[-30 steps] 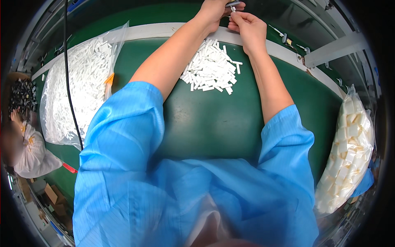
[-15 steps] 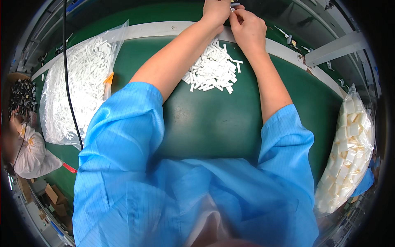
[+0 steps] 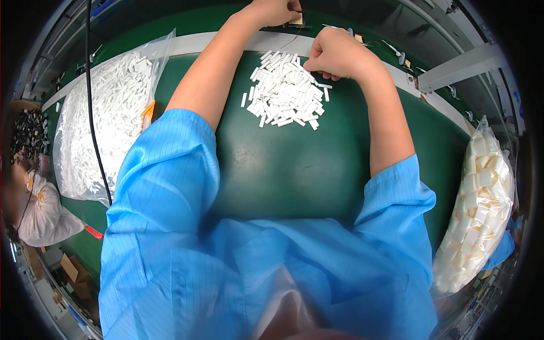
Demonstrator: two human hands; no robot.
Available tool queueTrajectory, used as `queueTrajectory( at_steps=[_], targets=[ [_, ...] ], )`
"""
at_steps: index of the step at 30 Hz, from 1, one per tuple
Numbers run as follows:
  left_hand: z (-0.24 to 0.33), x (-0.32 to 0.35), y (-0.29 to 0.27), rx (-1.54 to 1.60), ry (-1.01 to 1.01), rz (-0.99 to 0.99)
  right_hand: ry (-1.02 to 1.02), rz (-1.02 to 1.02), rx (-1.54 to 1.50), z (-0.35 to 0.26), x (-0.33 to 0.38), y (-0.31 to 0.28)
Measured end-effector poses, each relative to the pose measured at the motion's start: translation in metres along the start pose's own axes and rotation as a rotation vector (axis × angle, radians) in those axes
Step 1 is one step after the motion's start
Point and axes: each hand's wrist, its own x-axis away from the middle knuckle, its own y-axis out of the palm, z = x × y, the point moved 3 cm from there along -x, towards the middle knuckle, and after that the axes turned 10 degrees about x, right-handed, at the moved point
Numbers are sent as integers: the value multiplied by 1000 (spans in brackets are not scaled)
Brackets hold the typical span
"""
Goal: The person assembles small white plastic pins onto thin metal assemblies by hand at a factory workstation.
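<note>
Beyond the pale rail, my left hand (image 3: 273, 12) has its fingers closed at a small dark part with a cream pad (image 3: 297, 19). A thin wire trails from this part toward me over the rail. My right hand (image 3: 341, 54) is at the right edge of a pile of small white strips (image 3: 286, 93), its fingers curled and the thumb and forefinger together by the strips. Whatever is between those fingertips is hidden. The pile lies on the green work surface (image 3: 277, 170), between my forearms.
A clear bag of white strips (image 3: 107, 119) lies at left, an orange-tipped thing (image 3: 148, 109) by it and a black cable (image 3: 90, 107) hanging in front. At right lies a bag of cream blocks (image 3: 479, 209). Small wired parts (image 3: 401, 58) sit past the rail (image 3: 192, 41). Another person's hand (image 3: 21, 165) is far left.
My hands have come apart. The left has moved left with the small part near its fingers; the right has come back toward me to the pile's edge.
</note>
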Motion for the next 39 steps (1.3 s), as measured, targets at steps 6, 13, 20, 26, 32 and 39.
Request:
queueTrajectory(
  at_steps=[6, 13, 20, 26, 32, 39],
  targets=[
    [8, 4, 21, -151, 133, 187, -110, 372, 283, 5, -4, 14],
    [-68, -13, 1, 196, 56, 686, -79, 335, 375, -15, -2, 11],
    [-74, -15, -8, 747, -162, 868, -103, 341, -982, 18, -33, 37],
    [-129, -23, -52, 1123, -74, 1142, -215, 437, -916, 6, -44, 58],
    [-198, 20, -210, -412, -288, 991, -306, 644, -721, -11, -35, 54],
    [-300, 97, -311, -824, -761, 340, -215, 559, -659, -1, -29, 54]
  ],
)
